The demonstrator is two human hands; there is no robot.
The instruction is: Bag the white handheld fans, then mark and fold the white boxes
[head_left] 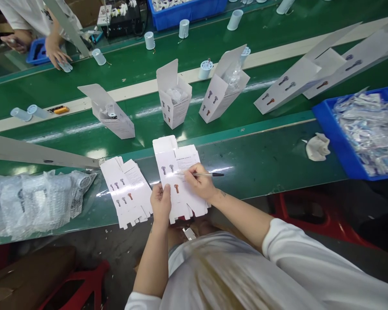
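Both our forearms reach forward; our left hand (161, 200) pinches, our right hand (198, 181) curls in a writing grip.

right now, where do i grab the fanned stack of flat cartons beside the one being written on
By its near edge, from your side, thumb on top. The stack of flat cartons lies flat and fanned, so there is no wall to pinch, but its tabs seem to poke past the bench edge. The left hand, now pinching the marked carton, is nearest.

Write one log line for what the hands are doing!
left hand: holds flat carton | right hand: pen on flat carton | beside: carton stack
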